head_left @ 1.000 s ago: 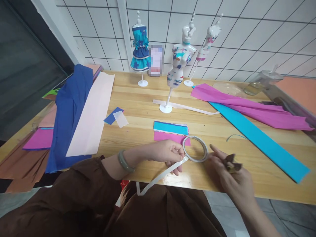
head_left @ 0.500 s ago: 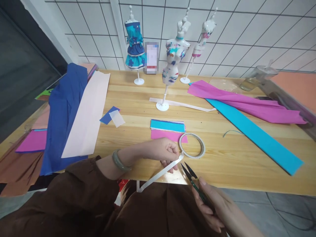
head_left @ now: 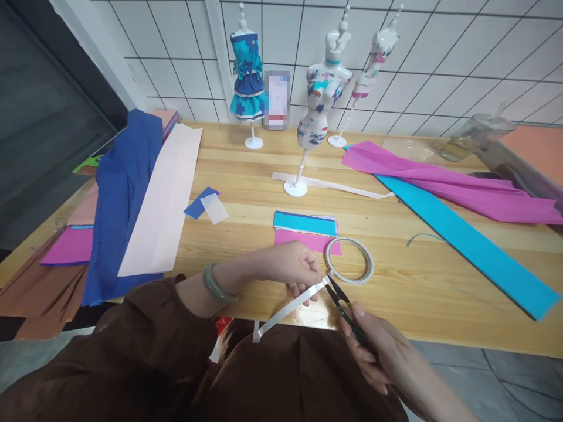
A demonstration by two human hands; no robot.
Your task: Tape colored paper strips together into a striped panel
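Observation:
My left hand (head_left: 303,269) is closed, pinching a narrow white strip of tape (head_left: 292,306) near its upper end. The strip slants down past the table edge onto my lap. Beside my fingers lies a roll of tape (head_left: 369,271), flat on the table; the strip's upper end reaches close to it. In my right hand (head_left: 369,349) is a pair of thread snips (head_left: 347,310) with dark blades. Their tips are at the strip's upper end, just right of my left fingers. Just behind the left hand are stacked blue (head_left: 303,223) and pink paper pieces (head_left: 292,237).
Three small mannequins stand at the back, one in a blue dress (head_left: 247,76), one paint-marked (head_left: 323,105). A phone (head_left: 277,99) leans on the wall. Crepe paper (head_left: 153,217) lies left; pink (head_left: 440,176) and blue strips (head_left: 475,246) lie right, near a cup (head_left: 475,135).
The snips have moved up to the white strip, their tips now at its upper end. My left hand keeps its pinch. The whole view has shifted slightly.

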